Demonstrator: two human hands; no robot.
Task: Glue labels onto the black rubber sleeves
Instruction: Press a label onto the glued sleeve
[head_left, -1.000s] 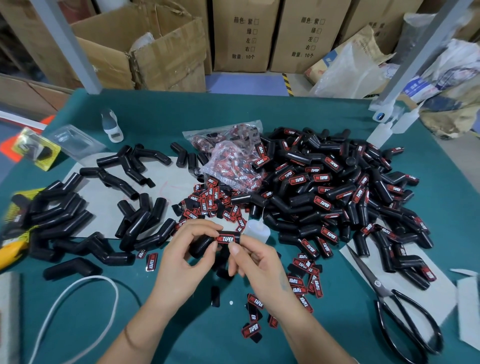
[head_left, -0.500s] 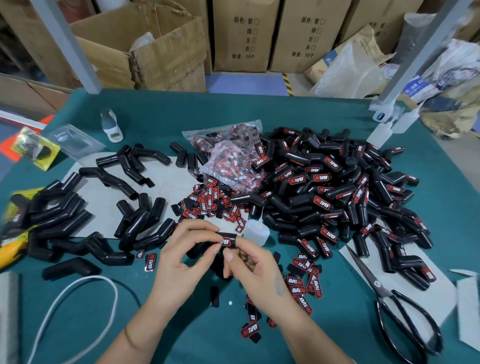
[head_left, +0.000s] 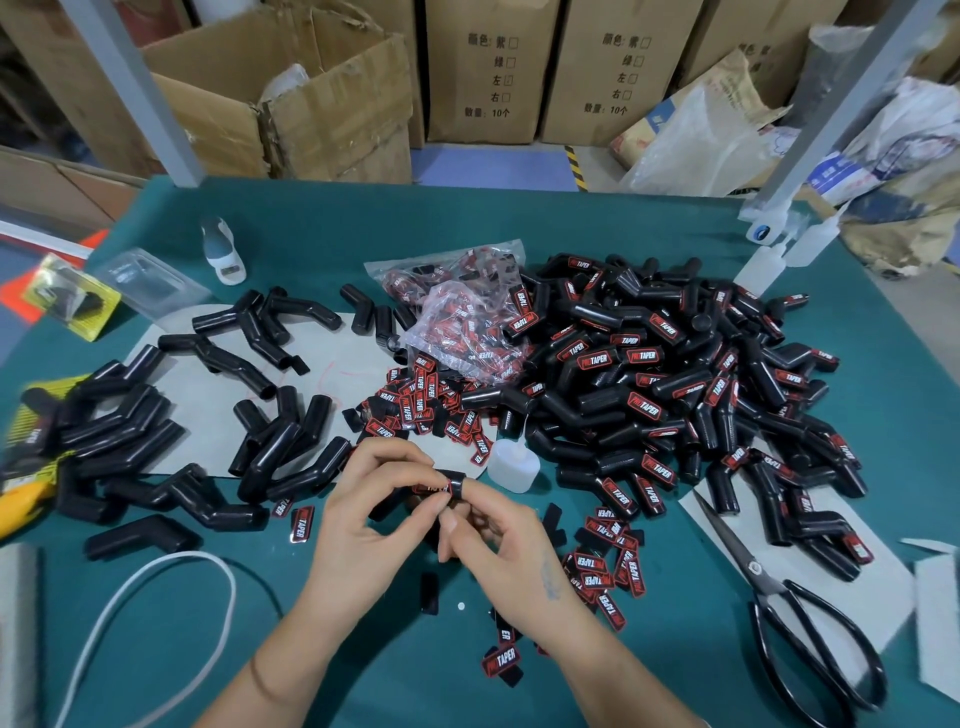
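2 hands: left hand (head_left: 358, 512) and right hand (head_left: 498, 551) meet over the near middle of the worktop (head_left: 545, 218), both on 1 black rubber sleeve (head_left: 451, 484).
Left hand fingers: thumb and forefinger curled, pinching the sleeve's left part, where a red label (head_left: 430, 488) shows.
Right hand fingers: curled, tips pinching the sleeve's right end from below and beside.
Sleeve position: lifted off the green cloth, held between the 2 hands, just in front of the glue bottle (head_left: 511, 465).
Labelled pile (head_left: 675, 384): big heap of sleeves with red labels, right half of the worktop, reaching toward the far edge.
Unlabelled sleeves (head_left: 218, 431): plain black ones spread over the left half, some on grey card.
Loose labels (head_left: 431, 410): cluster in the middle, behind the hands; more (head_left: 608, 558) lie just right of the right hand.
Label bag (head_left: 457, 322): clear plastic, behind the loose cluster.
Scissors (head_left: 800, 618): black-handled, near right corner, partly on grey card.
White cord (head_left: 156, 618): looped near the front left edge.
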